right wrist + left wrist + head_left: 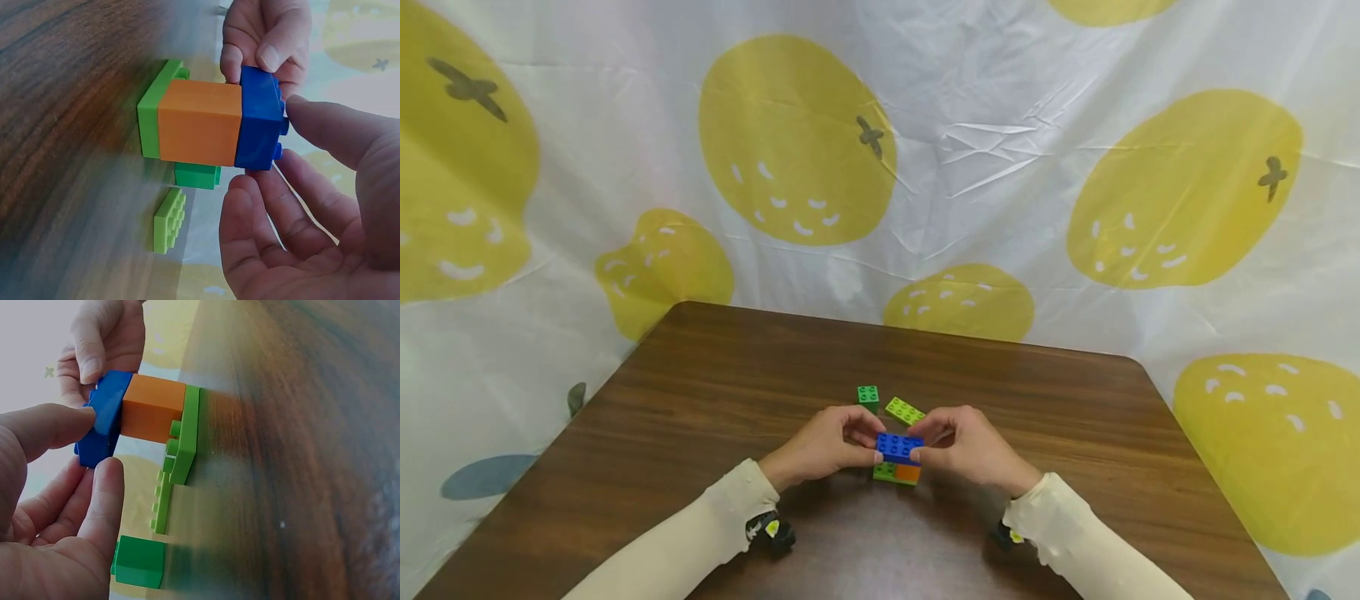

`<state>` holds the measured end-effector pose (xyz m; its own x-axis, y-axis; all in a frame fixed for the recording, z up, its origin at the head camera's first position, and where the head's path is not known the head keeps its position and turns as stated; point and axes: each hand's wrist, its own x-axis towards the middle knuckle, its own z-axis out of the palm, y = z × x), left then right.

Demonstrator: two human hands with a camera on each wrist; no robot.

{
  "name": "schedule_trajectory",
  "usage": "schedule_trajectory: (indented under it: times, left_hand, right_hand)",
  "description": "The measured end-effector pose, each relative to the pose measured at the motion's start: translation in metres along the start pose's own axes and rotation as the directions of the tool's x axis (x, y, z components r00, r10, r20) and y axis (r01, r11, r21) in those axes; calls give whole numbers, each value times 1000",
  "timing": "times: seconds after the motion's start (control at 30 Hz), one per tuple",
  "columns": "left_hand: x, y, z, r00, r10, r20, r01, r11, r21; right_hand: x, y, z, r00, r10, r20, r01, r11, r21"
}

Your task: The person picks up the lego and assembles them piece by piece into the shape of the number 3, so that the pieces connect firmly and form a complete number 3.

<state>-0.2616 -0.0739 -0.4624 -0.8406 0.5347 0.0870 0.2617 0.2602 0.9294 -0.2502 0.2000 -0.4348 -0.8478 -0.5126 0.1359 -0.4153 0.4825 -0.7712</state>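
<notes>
1. Head: roughly midway between the desk's (pixel 760 358) side edges, left grip (pixel 831 443) and right grip (pixel 966 447) pinch the blue block's (pixel 898 448) ends.
2. Left wrist: blue overhangs the orange block (pixel 152 408); pressing that unsupported end could tip it.
3. Right wrist: uneven thumb pressure might pry orange off the green base (pixel 149 125).

The table (pixel 760 358) is dark brown with visible wood grain and fills the lower middle of the head view. Its far edge slopes slightly down towards the right, between rounded corners, and its sides spread to the lower left and lower right of the frame. A pale sheen shows at bottom centre. Directly on it, below the frame's centre, stands a green cube (pixel 867 398); just right lies a lime plate (pixel 903 410), aslant, studs up; lower down rests a green plate (pixel 883 472)
</notes>
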Motion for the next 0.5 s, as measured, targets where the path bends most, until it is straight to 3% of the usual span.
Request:
schedule_trajectory:
  times: [0.5]
  left_hand:
    - [-3, 2, -1, 1000, -23, -5, 23, 1000, 11]
  right_hand:
    - [4, 9, -9, 992, 45, -118, -46, 999, -5]
